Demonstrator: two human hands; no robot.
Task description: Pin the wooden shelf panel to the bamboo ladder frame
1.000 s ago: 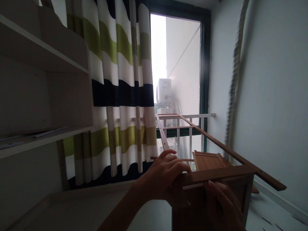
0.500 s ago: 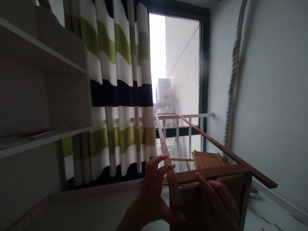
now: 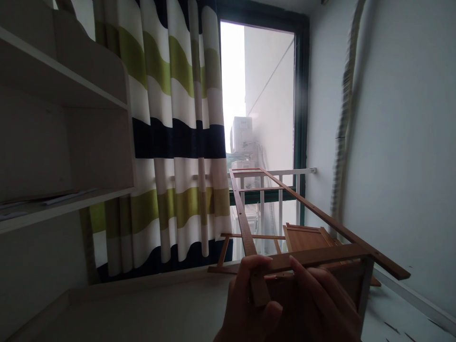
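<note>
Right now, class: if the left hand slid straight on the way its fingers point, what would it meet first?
The left hand already wraps the near end of the wooden frame rail. Its fingers point right, toward the right hand, so that hand probably comes first, though depth is unclear.

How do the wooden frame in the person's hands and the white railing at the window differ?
The wooden frame is brown and tilts away from the viewer; the white railing is pale and stands upright. The frame has a few thin crossbars, while the railing has vertical bars under a top rail. The left hand and right hand grip the frame's near end; nothing touches the railing. Both are open and barred.
</note>
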